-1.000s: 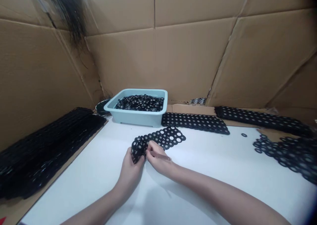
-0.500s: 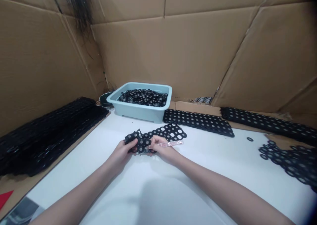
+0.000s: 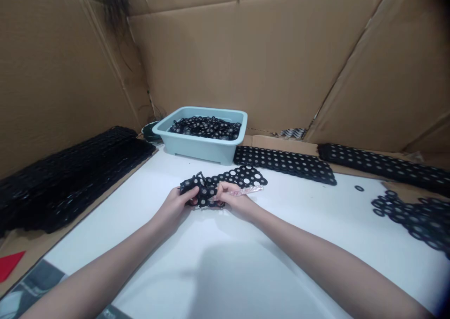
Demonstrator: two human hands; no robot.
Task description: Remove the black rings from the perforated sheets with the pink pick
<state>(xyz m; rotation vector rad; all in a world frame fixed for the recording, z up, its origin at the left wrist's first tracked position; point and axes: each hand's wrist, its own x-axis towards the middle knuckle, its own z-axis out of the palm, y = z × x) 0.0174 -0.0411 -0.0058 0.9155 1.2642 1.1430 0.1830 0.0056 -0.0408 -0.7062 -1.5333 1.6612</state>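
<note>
Strip (image 3: 207,188), black and with many round holes, is found near the middle of the white counter (image 3: 337,216); its near part is bunched between both hands, and the farther part lies flat behind, toward the right.

At the far left, a red piece (image 3: 11,264) lies by the counter's edge, and beyond it is a long black pile (image 3: 66,178).

The left forearm enters from the lower left corner and slants inward, with the wrist almost straight. The left hand (image 3: 180,201) is closed on the strip: its thumb presses on top, pointing to the right, while the other fingers are mostly hidden underneath.

Behind the hands stands a pale blue basin (image 3: 198,150), which contains black rings (image 3: 207,128).

The right forearm comes from the lower right corner, slanting up to the left. The right hand (image 3: 234,198) grips a thin tool (image 3: 248,191) in the manner of a pen, with bent fingers. The tool's tip points left onto the strip, and its back end rises slightly to the right.

Farther right are two dotted black rolls (image 3: 284,164), one loose ring (image 3: 359,188) and, nearer, a sheet (image 3: 418,218) of joined rings.
</note>
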